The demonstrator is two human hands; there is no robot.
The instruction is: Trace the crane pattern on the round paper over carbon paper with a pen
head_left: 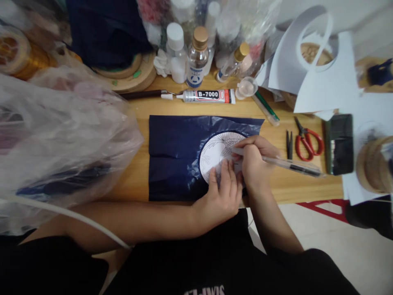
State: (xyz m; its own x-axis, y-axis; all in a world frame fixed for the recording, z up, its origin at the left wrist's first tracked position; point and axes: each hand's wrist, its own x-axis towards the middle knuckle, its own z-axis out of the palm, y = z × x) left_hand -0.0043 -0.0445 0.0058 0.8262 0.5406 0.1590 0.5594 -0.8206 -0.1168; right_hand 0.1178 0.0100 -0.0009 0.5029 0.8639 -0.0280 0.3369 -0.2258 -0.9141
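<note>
A round white paper (215,149) printed with a fine line drawing lies on a dark blue sheet (173,157). My left hand (222,190) rests flat with its fingers spread over the paper's lower part, touching it. Above the paper's right side, my right hand (258,162) is closed around a clear pen (290,164). The pen's tip end points left, near the middle of the drawing, and its back end reaches out to the right. Whether the tip touches the paper cannot be made out. Both hands hide the lower right of the paper.
Behind the sheet lie a B-7000 glue tube (207,96) and a green pen (266,107); bottles (196,57) stand farther back. To the right are tweezers (289,144), red-handled scissors (308,141) and a dark box (339,143). A large plastic bag (70,143) fills the left.
</note>
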